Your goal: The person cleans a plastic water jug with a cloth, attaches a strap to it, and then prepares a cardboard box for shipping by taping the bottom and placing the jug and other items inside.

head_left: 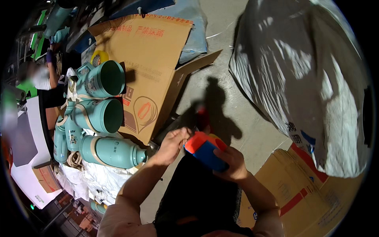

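My right hand (233, 162) is wrapped round the lower right end of a blue and orange-red block-shaped thing (205, 152), whose exact kind I cannot make out. A bit of yellow shows at its far edge. My left hand (173, 144) has its fingers pinched together at the thing's left end, and whatever lies between the fingertips is too small to tell. To the left, several teal thermos flask shells (108, 115) lie on their sides, open mouths facing right. Closer to me lies a teal flask (114, 151) with a narrower neck and a beige handle.
An open cardboard box (152, 75) stands beyond the flasks, with a yellow tape roll (99, 58) at its left. A large grey plastic-wrapped bundle (276, 67) fills the right. Flattened cartons (292, 189) lie at lower right. At far left, another person (41, 77) is at work.
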`<state>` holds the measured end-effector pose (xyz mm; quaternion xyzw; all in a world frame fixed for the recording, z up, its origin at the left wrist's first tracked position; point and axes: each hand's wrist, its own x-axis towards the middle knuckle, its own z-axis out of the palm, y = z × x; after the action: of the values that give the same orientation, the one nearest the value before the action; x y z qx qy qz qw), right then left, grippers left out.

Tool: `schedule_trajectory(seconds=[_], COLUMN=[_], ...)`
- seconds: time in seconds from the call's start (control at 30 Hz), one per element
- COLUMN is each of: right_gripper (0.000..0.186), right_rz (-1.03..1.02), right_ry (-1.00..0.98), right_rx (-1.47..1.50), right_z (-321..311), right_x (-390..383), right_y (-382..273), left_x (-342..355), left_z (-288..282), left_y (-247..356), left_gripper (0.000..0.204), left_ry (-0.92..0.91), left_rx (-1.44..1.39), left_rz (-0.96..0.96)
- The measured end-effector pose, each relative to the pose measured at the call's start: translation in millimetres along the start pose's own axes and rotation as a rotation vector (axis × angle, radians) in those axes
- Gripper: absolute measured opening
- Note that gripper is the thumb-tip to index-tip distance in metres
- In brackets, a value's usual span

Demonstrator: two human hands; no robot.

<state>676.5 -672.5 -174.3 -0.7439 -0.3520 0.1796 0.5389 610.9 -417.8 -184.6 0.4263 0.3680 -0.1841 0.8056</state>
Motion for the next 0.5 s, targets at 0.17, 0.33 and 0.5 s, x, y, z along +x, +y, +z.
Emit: schedule_trajectory(seconds=[0.17, 0.33, 0.5], right_gripper=[0.082, 0.083, 0.076], right_rz=[0.028, 0.103, 0.086], right_ry=[0.008, -0.013, 0.11], right_rx=[-0.087, -0.132, -0.188], right_z=[0, -13, -9], right_x=[82, 147, 208], right_y=[21, 42, 78], left_x=[55, 132, 228], left_z=[8, -26, -137], left_y=[80, 140, 250], left_gripper=[0.013, 0.017, 0.023], left_ry=[0.084, 0.397, 0.751], left_rx=[-0.152, 0.396, 1.312], left_rz=[-0.109, 0.443, 1.127])
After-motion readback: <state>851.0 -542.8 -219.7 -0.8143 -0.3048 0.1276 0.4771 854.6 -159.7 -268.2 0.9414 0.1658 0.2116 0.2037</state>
